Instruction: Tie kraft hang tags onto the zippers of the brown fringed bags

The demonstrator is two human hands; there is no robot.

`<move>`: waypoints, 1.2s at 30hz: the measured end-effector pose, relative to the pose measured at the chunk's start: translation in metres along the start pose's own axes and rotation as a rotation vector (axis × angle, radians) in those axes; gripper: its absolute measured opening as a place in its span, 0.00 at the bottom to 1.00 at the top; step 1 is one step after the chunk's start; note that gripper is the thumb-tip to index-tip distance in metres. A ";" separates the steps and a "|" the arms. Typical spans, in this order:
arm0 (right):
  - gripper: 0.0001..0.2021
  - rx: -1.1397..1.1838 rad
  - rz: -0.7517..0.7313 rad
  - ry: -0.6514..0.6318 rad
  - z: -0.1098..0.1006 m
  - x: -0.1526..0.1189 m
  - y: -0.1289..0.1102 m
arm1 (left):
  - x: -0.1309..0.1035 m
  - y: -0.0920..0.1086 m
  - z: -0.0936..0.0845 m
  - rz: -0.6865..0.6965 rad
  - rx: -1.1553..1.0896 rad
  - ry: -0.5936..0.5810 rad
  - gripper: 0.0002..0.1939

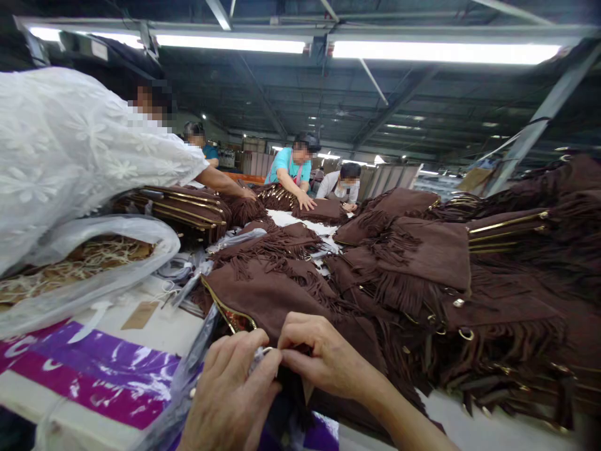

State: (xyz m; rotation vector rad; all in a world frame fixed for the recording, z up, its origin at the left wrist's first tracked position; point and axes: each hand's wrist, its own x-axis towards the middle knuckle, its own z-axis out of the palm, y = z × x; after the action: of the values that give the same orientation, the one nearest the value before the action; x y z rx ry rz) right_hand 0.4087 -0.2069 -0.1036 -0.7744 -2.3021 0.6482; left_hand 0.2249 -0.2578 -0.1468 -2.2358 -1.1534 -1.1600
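My left hand (235,388) is at the bottom centre, its thumb and fingers pinched round a small metal ring (267,351) and some whitish material. My right hand (319,357) is just beside it, thumb and forefinger closed at the same spot; what they pinch is too small to tell. Both hands are at the near edge of a brown fringed bag (267,291), whose gold zipper (218,300) gapes open at its left side. A pale tag corner (307,389) shows under my right hand.
Piles of brown fringed bags (422,250) cover the right and middle. On the left lie a clear plastic bag of tags (94,263), a brown tag (139,315) and purple packaging (113,357). A person in white lace (84,138) reaches across; other people work beyond.
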 end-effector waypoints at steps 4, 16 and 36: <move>0.08 -0.027 0.039 -0.014 0.004 0.000 0.003 | 0.006 0.000 0.008 0.061 -0.094 -0.007 0.10; 0.07 0.392 0.434 -0.148 -0.001 0.000 -0.003 | 0.029 -0.028 -0.003 -0.388 -0.517 -0.157 0.14; 0.10 0.633 0.370 0.249 0.029 0.002 0.011 | 0.010 0.002 0.017 -0.623 -0.609 -0.252 0.08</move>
State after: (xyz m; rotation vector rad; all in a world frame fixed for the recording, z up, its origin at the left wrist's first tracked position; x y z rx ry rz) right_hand 0.3919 -0.2055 -0.1293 -0.9023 -1.5920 1.2829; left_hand 0.2388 -0.2432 -0.1490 -2.5954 -1.8991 -1.6796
